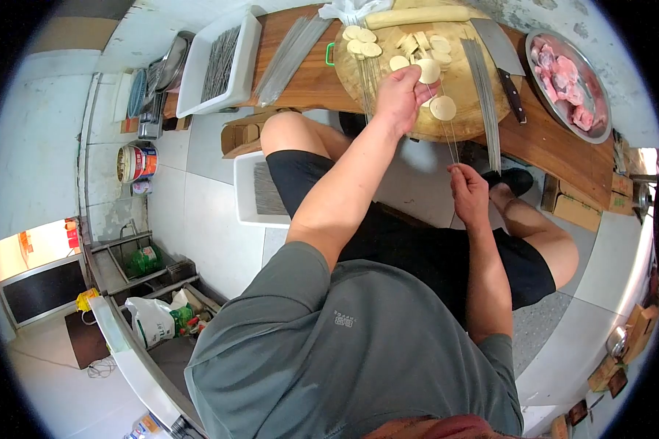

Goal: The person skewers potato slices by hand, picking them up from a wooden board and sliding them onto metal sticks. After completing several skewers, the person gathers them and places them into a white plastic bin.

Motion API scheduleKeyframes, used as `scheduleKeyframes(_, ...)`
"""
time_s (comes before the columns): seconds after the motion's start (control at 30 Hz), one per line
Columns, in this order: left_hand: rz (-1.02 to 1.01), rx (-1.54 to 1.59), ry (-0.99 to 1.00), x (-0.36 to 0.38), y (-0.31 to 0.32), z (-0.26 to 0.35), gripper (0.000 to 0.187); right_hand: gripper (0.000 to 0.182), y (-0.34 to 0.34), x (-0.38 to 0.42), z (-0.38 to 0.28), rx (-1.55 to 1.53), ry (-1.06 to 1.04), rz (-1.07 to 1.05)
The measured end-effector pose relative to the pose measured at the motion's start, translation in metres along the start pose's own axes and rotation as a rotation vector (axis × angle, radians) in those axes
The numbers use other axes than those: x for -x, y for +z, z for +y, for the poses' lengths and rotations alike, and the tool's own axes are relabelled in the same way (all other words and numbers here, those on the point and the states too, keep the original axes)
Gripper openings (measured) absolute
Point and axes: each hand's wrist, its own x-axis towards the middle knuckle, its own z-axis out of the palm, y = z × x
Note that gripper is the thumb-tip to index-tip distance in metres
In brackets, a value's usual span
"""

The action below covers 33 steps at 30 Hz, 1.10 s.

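Note:
My left hand (405,95) pinches a pale round slice (428,71) above the round wooden board (414,132). Thin skewers run down from there to my right hand (467,192), whose fingers are closed round their lower ends. Another round slice (442,108) sits on these skewers between my hands. On the board lie more slices (440,45), a long pale roll (417,17) and a cleaver (498,47). Skewers carrying slices (362,42) rest at the board's left side. A bundle of bare skewers (482,102) lies to the right.
A metal bowl of raw meat (567,77) stands at the right of the wooden table (300,84). Left are a bag of skewers (293,58) and a white bin (247,58). Another white bin (243,192) stands on the floor beside my leg.

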Motion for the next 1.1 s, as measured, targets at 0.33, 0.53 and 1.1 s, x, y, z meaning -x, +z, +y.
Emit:
scheduleKeyframes(0.33, -0.034, 0.050, 0.006, 0.003, -0.005, -0.002, 0.027, 0.023, 0.001, 0.000, -0.010, 0.034, 0.019, -0.009)
scheduleKeyframes(0.53, 0.028, 0.035, 0.020, 0.000, -0.003, -0.002, 0.024, 0.022, 0.001, -0.001, -0.003, 0.039, 0.000, -0.010)
scheduleKeyframes(1.1, 0.093, -0.109, 0.012, 0.008, -0.001, -0.016, 0.021, 0.024, 0.002, -0.004, -0.008, 0.087, -0.023, 0.005)
